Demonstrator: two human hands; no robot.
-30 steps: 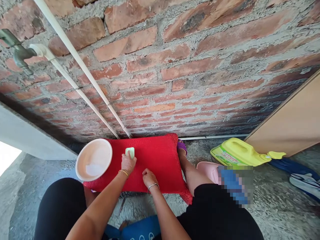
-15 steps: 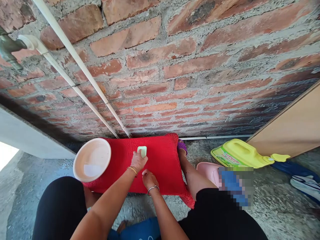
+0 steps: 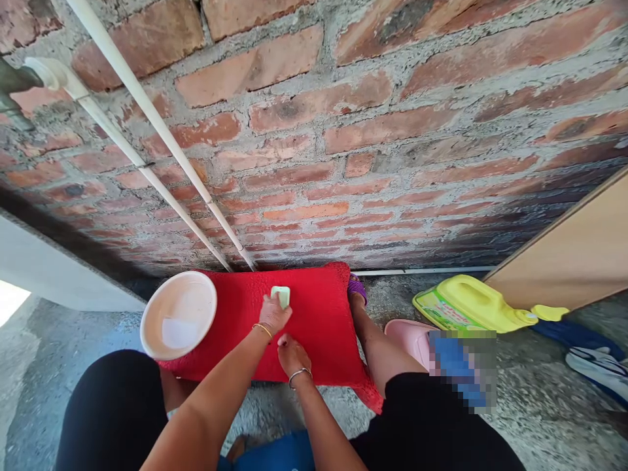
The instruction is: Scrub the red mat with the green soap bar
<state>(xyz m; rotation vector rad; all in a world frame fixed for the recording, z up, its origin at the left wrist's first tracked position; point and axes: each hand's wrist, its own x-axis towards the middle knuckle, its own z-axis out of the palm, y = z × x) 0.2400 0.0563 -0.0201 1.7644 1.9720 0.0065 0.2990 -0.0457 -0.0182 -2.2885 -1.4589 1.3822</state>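
Note:
A red cloth (image 3: pixel 314 314) with a textured border is spread over a low, flat support between my knees. My left hand (image 3: pixel 275 314) grips a pale green block (image 3: pixel 281 294), rounded at the corners like a bar of soap, and holds it against the cloth's middle. Closer to me, my right hand (image 3: pixel 294 355) rests at the cloth with its fingers curled in; what lies inside them is hidden. On the cloth's left end stands a pale pink basin (image 3: pixel 152 327), with a whitish patch at its bottom.
A brick wall (image 3: pixel 304 176) with white pipes (image 3: pixel 171 147) rises in front. To my right lie a yellow jug (image 3: pixel 471 301), a pink slipper (image 3: pixel 409 337) and a sneaker (image 3: pixel 596 369). Boards stand at both sides, and a metal tap (image 3: pixel 17 91) sticks out upper left.
The view has shifted slightly. My left hand and the pale green block stay in nearly the same place on the cloth, and my right hand has barely moved.

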